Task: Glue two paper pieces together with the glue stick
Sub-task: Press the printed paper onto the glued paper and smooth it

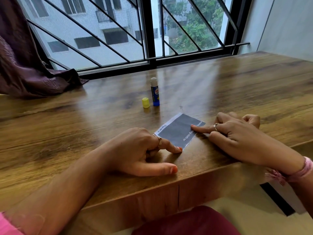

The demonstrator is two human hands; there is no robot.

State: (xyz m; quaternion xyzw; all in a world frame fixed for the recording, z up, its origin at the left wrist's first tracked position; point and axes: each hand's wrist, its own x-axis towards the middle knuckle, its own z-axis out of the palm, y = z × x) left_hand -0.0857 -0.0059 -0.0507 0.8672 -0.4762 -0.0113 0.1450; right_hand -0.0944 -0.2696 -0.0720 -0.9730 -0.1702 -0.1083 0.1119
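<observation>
Hands (140, 146) (237, 134) press flat rectangular grey paper (177, 131).

A wooden table (237, 85) stands against a barred window (118, 31), a purple curtain (25, 65) at left.

Bare forearms. Left hand (135, 150): thin metallic ring (159, 141) on one finger, orange-red nail polish on thumb and index. Right hand (237, 138): metallic ring (216, 126) on index finger, pink thread band (304, 168) with frayed tassel at the wrist. Pink sleeve edge (8, 224) at near left. Dark maroon garment (186, 223) over lap.
</observation>
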